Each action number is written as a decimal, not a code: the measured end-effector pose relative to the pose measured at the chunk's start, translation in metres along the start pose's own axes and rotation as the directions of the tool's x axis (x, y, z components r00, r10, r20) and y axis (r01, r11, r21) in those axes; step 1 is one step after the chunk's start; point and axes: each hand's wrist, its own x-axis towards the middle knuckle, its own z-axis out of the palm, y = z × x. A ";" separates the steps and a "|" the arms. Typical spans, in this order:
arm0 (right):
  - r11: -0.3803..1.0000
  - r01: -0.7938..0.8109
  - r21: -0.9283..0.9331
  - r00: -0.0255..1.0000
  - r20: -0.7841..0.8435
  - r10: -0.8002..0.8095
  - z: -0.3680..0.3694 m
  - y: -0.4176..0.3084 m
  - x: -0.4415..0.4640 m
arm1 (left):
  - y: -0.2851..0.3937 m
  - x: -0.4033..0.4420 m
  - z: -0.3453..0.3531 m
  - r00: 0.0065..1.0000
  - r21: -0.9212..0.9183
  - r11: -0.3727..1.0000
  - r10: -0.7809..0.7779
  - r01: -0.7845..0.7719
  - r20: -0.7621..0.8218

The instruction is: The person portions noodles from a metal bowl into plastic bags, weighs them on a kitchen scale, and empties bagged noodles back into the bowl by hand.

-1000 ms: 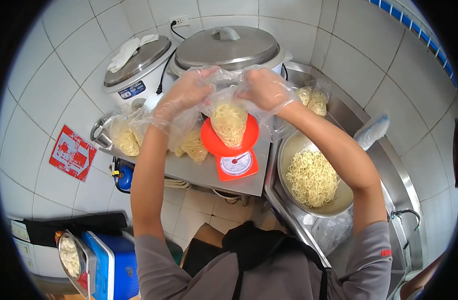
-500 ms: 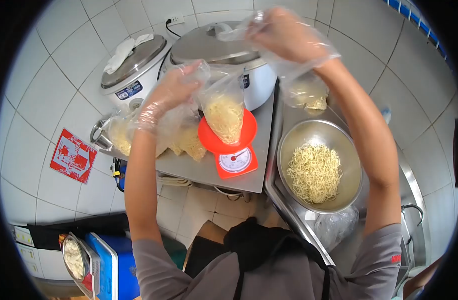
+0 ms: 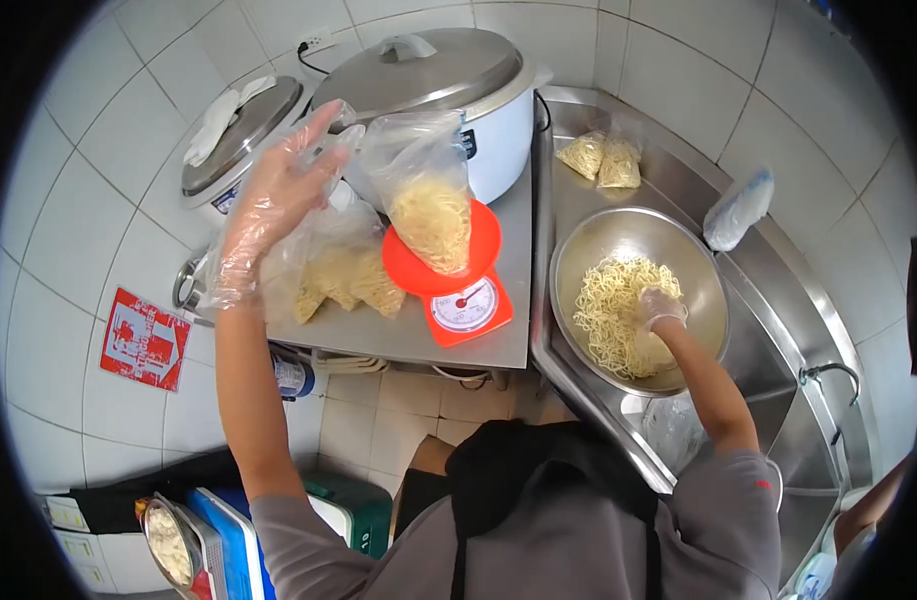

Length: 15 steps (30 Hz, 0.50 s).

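My left hand (image 3: 284,190), in a clear plastic glove, is raised left of an open-topped bag of noodles (image 3: 432,220), its fingers apart and holding nothing. That bag leans upright on the red dish of a scale (image 3: 466,305). More bagged noodles (image 3: 349,278) lie on the steel table (image 3: 499,355) beside the scale. My right hand (image 3: 662,308), also gloved, reaches into loose noodles (image 3: 619,330) in a large metal bowl (image 3: 714,270). Its fingers are partly hidden, so their grip is unclear.
Two large cookers (image 3: 499,110) (image 3: 241,130) stand behind the table. Two noodle bags (image 3: 601,160) lie in the steel sink area beyond the bowl. A tap (image 3: 831,375) is at the right. Another person's arm (image 3: 869,510) shows at the lower right edge.
Both hands have left the bag on the scale. My right hand rose to the right, then came down into the bowl of noodles. My left hand moved left and its fingers spread.
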 end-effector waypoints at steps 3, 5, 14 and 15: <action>0.999 -0.021 0.039 0.999 0.030 0.020 -0.024 0.006 0.009 | 0.001 0.011 0.009 0.997 0.091 0.993 0.077 -0.079 0.023; 0.986 0.147 0.079 0.975 -0.182 -0.131 -0.058 0.032 0.019 | -0.011 0.034 0.023 0.976 0.167 0.962 0.218 -0.215 0.005; 0.768 0.336 0.546 0.902 -0.420 -0.096 -0.336 -0.028 -0.073 | -0.008 0.047 0.041 0.965 0.205 0.943 0.259 -0.263 0.044; 0.710 0.415 0.570 0.862 -0.495 -0.106 -0.354 -0.035 -0.073 | -0.009 0.051 0.040 0.973 0.111 0.970 0.208 -0.218 0.095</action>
